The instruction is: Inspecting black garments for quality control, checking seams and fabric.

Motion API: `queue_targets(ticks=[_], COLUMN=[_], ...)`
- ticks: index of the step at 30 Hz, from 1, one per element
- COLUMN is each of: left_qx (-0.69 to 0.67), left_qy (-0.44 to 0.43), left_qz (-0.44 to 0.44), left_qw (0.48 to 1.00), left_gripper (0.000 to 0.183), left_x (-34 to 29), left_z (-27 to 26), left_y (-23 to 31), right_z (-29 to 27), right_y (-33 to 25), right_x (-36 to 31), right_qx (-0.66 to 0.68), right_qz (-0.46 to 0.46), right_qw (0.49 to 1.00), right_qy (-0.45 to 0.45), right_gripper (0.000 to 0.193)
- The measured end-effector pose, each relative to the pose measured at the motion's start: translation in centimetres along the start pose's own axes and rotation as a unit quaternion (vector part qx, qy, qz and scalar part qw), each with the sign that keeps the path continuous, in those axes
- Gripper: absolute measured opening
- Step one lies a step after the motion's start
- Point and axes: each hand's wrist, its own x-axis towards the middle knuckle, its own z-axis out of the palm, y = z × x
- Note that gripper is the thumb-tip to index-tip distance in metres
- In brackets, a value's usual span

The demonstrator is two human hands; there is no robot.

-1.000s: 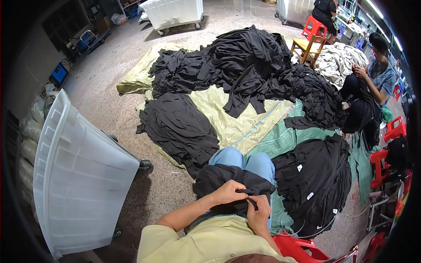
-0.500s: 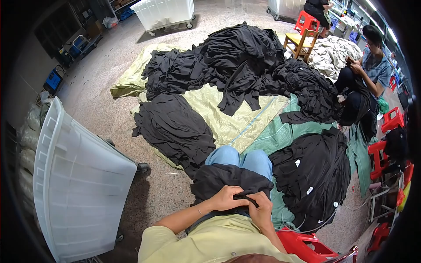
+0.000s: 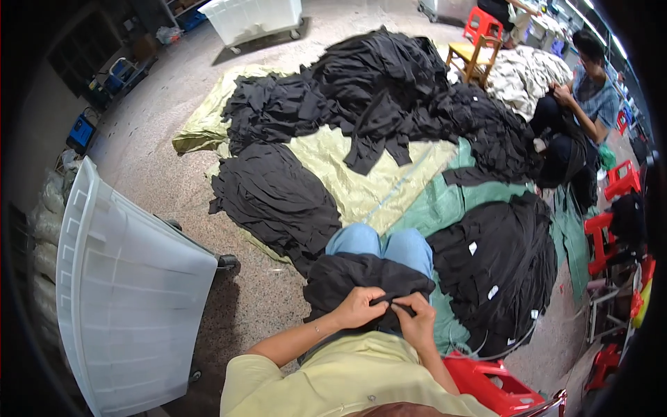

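Observation:
A black garment (image 3: 368,271) lies bunched across my lap, over my blue-trousered thighs. My left hand (image 3: 360,308) pinches a fold of its cloth between thumb and fingers. Close beside it, my right hand (image 3: 415,318) is closed on the same garment, with its fingertips just apart from the left ones. What part of the garment sits between the fingers is too small to make out. To the right of my knees spreads a heap of black garments (image 3: 500,264) with white labels; another black pile (image 3: 274,205) lies to the left.
A large black heap (image 3: 382,76) covers yellow (image 3: 368,181) and green sheeting (image 3: 438,201) ahead. A white wheeled bin (image 3: 139,285) stands at left, another (image 3: 253,24) far off. A seated person (image 3: 590,104) handles dark cloth at right, near red stools (image 3: 597,240) and a wooden chair (image 3: 474,57).
My hands have drawn slightly apart and the fold between them has flattened. The right hand has turned, its fingers now pointing toward the left hand. The view has shifted slightly.

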Motion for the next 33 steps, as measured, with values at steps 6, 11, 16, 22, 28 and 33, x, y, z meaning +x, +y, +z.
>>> queue_targets(ticks=[6, 11, 16, 22, 28, 33], left_qx=[-0.014, -0.285, -0.351, -0.310, -0.032, 0.043], left_qy=[0.070, 0.120, 0.111, 0.081, 0.010, 0.029], left_qz=[0.013, -0.139, -0.161, -0.130, -0.027, -0.017], left_qw=[0.997, 0.941, 0.916, 0.938, 0.999, 0.998], left_gripper=[0.013, 0.007, 0.004, 0.007, 0.008, 0.017], left_x=[0.6, 1.3, 0.7, -0.5, -0.7, -0.8], left_z=[0.3, 0.7, 0.8, 0.9, 0.0, 0.3], left_y=[1.0, 0.8, 0.0, -0.5, 1.1, 0.6], right_z=[1.1, 1.9, 1.6, 2.6, 3.0, 2.7], right_y=[2.3, 1.6, 1.5, 2.0, 0.2, 0.2], right_x=[1.2, 2.3, 1.6, 1.0, 1.1, 1.4], right_qx=[0.253, 0.290, 0.311, 0.333, -0.028, -0.005], right_qz=[0.270, 0.250, 0.262, 0.264, 0.022, 0.097], right_qw=[0.928, 0.924, 0.913, 0.905, 0.996, 0.994], right_qy=[-0.044, -0.017, -0.036, -0.005, 0.079, 0.043], right_gripper=[0.014, 0.013, 0.013, 0.012, 0.014, 0.013])
